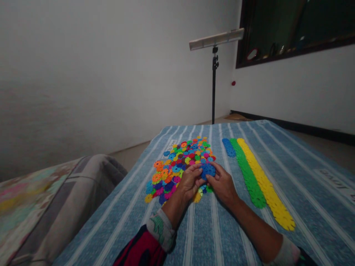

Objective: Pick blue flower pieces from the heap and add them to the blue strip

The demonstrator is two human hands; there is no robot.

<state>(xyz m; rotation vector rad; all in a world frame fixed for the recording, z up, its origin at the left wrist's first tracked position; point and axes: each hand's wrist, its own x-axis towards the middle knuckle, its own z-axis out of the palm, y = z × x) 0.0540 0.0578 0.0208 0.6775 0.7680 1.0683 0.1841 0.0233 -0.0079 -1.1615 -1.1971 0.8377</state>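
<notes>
Between my two hands is a blue notched plastic disc [208, 170], raised over the near right side of a pile of mixed-colour discs [177, 162]. My left hand [191, 181] pinches its left edge, while the fingers and thumb of my right hand [223, 183] close on its right edge. Whether it is one disc or more joined together I cannot tell. To the right lie three rows of overlapping discs: a short blue row [229, 147], a longer green row [251, 177] and the longest, a yellow row [267, 184].
A blue cloth with white stripes [111, 236] covers the table. Left of it stands something draped in a grey cover [91, 192]. Behind the far edge rises a black stand [213, 85] bearing a flat panel [216, 40]. A dark window [299, 29] is at the right.
</notes>
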